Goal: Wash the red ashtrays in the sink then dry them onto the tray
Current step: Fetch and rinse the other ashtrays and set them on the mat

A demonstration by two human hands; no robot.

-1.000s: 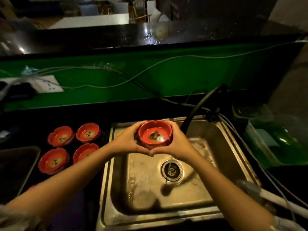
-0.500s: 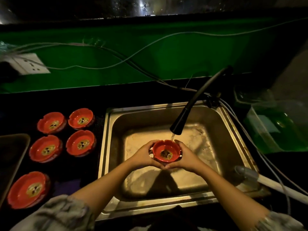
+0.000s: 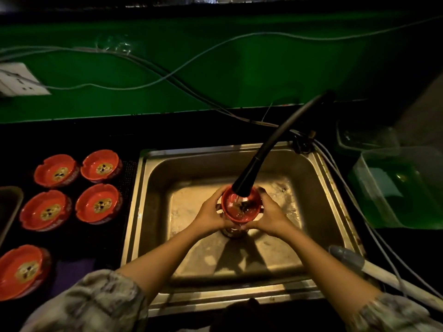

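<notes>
I hold a red ashtray [image 3: 239, 208] over the steel sink [image 3: 191, 164], right under the black faucet head [image 3: 244, 180]. Water runs into it and dark debris lies inside. My left hand [image 3: 209, 215] grips its left side and my right hand [image 3: 272, 215] grips its right side, fingers curled round the rim. Several more red ashtrays stand on the dark counter left of the sink, among them one [image 3: 100, 166] at the back and one [image 3: 22, 269] near the front edge. A tray's corner [image 3: 9, 207] shows at the far left.
Loose cables [image 3: 191, 65] run across the green wall and down past the faucet base. A white socket [image 3: 19, 80] sits at the left. Clear plastic containers [image 3: 402, 185] stand right of the sink. A grey-handled tool [image 3: 359, 264] lies at the sink's right front corner.
Both hands brought the ashtray from above the drain, lowered it, then lifted it up under the faucet head; water now pours into it. The view tilted further down.
</notes>
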